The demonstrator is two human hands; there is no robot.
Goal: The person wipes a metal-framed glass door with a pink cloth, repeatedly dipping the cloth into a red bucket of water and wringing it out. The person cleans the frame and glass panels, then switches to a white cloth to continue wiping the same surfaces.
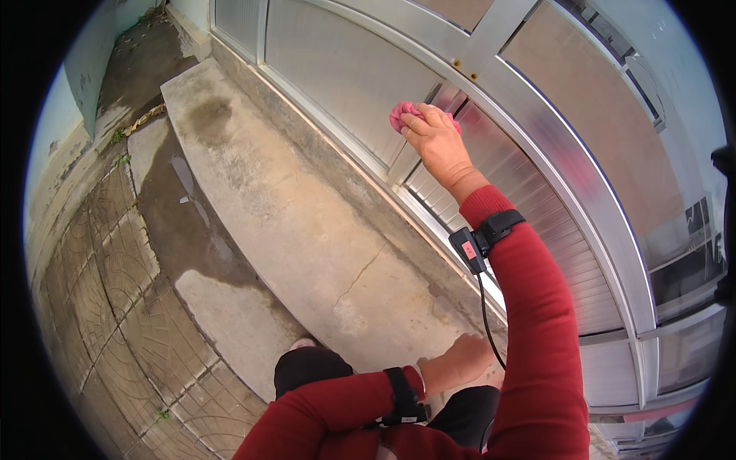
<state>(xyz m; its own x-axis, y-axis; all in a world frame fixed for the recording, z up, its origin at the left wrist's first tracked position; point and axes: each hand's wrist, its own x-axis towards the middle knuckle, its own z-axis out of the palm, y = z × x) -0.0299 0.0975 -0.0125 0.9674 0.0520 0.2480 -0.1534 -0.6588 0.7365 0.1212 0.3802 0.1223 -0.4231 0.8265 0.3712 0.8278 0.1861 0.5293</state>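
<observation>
My right hand (435, 138), at the upper middle, presses a crumpled pink cloth (402, 117) against the upright metal frame of an aluminium door, beside its ribbed lower panel (512, 190). A smooth grey panel (345, 75) lies to the left of that hand. Low in the view, my left hand (460, 362) is bent in over the concrete step near my knee. Its fingers look curled, but their far side is hidden, so whether it holds anything is unclear. A black device with a cable is strapped to my right forearm.
A raised concrete step (299, 230) runs along the door's sill. Beyond its edge lie wet concrete with a puddle (190, 178) and patterned paving slabs (126, 345). A pale wall (86, 75) stands at the upper left. Glass panes (598, 115) fill the right side.
</observation>
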